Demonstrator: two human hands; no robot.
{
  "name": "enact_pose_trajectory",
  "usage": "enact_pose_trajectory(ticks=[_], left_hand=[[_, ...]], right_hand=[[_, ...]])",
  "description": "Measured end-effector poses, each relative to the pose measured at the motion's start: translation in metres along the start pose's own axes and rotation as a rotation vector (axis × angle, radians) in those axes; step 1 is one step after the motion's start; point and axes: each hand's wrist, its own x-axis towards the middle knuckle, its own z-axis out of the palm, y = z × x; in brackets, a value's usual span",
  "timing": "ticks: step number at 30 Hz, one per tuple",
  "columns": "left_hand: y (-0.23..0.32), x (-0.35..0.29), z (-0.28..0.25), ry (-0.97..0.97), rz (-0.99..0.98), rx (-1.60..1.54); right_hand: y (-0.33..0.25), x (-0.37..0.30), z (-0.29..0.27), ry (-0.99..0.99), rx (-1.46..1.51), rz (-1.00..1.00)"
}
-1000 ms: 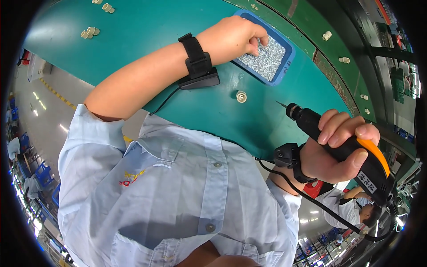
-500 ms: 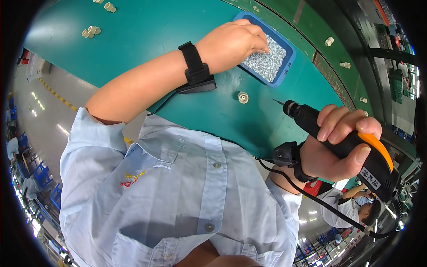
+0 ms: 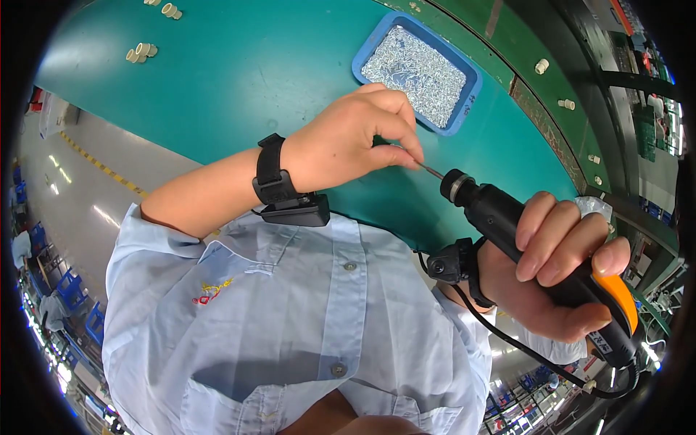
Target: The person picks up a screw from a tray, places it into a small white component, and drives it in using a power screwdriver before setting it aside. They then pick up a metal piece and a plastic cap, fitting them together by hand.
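My right hand [image 3: 558, 268] is wrapped round a black-and-orange electric screwdriver [image 3: 500, 217], its thin bit pointing left over the table. At the bit's tip, the thumb and fingers of my left hand [image 3: 362, 134] are pinched together. Whatever sits between those fingertips is too small and hidden to make out. Just beyond the left hand lies a blue tray [image 3: 470, 101] holding many small silvery screws [image 3: 417, 69]. The small round fitting seen earlier on the table is now hidden by my left hand.
Several cream cylindrical fittings [image 3: 147, 50] stand on the green table [image 3: 239, 94] at the far left. More fittings [image 3: 541, 66] rest on the green strip at the right, past the table's raised edge. A black cable hangs from the screwdriver. Black straps circle both wrists.
My left hand has come out of the screw tray, moving nearer to me and to the screwdriver bit. The right hand has turned the screwdriver slightly, and its tip has shifted left.
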Motion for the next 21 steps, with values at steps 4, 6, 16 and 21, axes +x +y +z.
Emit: enact_pose_trajectory(ticks=[4,6,16,21], left_hand=[[0.004,-0.002,-0.001,-0.003,-0.011,0.042],[0.007,-0.002,-0.003,-0.008,-0.03,0.075],[-0.021,-0.003,0.004,-0.066,0.049,0.166],[-0.028,-0.007,0.011,-0.204,-0.16,0.029]], right_hand=[[0.002,-0.001,-0.001,-0.035,-0.007,0.006],[0.004,0.0,-0.001,-0.048,-0.004,0.012],[0.014,0.0,-0.002,-0.071,-0.141,0.09],[0.026,-0.008,-0.003,0.035,-0.107,0.066]])
